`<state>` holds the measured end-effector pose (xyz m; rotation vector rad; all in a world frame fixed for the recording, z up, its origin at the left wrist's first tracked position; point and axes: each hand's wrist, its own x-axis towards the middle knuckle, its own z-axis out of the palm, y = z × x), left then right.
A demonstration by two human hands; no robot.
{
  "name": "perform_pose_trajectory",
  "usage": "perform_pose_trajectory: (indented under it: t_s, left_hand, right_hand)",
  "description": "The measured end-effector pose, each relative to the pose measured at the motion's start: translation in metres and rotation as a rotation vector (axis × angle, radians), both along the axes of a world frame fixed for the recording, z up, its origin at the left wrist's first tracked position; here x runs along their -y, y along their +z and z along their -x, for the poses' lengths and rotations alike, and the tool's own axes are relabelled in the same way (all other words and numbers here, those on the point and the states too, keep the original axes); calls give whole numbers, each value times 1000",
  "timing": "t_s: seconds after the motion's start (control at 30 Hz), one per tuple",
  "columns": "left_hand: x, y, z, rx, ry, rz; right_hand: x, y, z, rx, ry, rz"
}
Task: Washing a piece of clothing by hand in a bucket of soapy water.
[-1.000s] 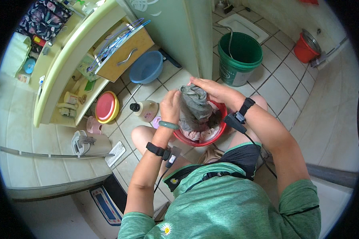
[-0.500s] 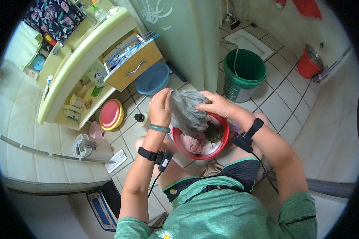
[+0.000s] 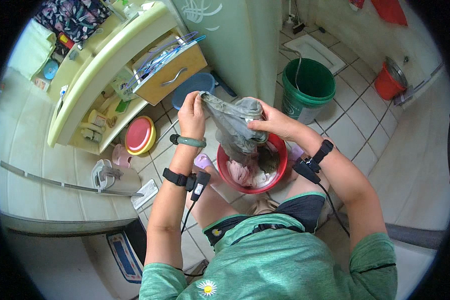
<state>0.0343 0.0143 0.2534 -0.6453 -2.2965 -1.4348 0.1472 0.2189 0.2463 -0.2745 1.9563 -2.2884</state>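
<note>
A grey, wet-looking garment [image 3: 231,125] hangs stretched between my two hands; its exact kind does not show. My left hand [image 3: 191,112] pinches one raised corner, with a green bangle on that wrist. On the other side my right hand [image 3: 272,121] grips a bunched part, thumb on top. The lower folds droop into a red basin [image 3: 285,172] on the floor between my legs. Inside the basin lie a pink cloth [image 3: 240,173], a dark greenish cloth [image 3: 268,161] and some white fabric [image 3: 261,179].
A green bucket [image 3: 305,102] with a hose in it stands to the right. Farther off is a red bucket [image 3: 388,82]. A blue basin [image 3: 197,84] sits below an open drawer [image 3: 170,75] holding hangers. Left are a red-and-yellow basin [image 3: 140,135] and a white container [image 3: 122,180].
My left hand has risen and moved left, pulling the garment's corner out. The right hand has shifted slightly up, and the cloth is more stretched and lifted.
</note>
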Motion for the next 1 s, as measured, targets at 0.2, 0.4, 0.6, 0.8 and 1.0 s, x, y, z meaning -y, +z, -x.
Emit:
perform_pose_trajectory:
  t_s: [0.2,0.4,0.6,0.8,1.0]
  left_hand:
    - [12,-11,24,118,-53,-158]
    - [12,15,11,-130,-15,44]
    - [19,37,23,-91,22,-70]
    - [18,25,35,-10,-34,-167]
    - [20,-29,-2,88,-216,275]
  right_hand:
    - [-40,-20,-2,127,21,-384]
    - [-41,-3,-3,-20,-175,12]
    - [-34,14,5,-164,-279,-340]
    - [-28,-10,-10,-105,35,-850]
    - [-57,-81,1,208,-246,-98]
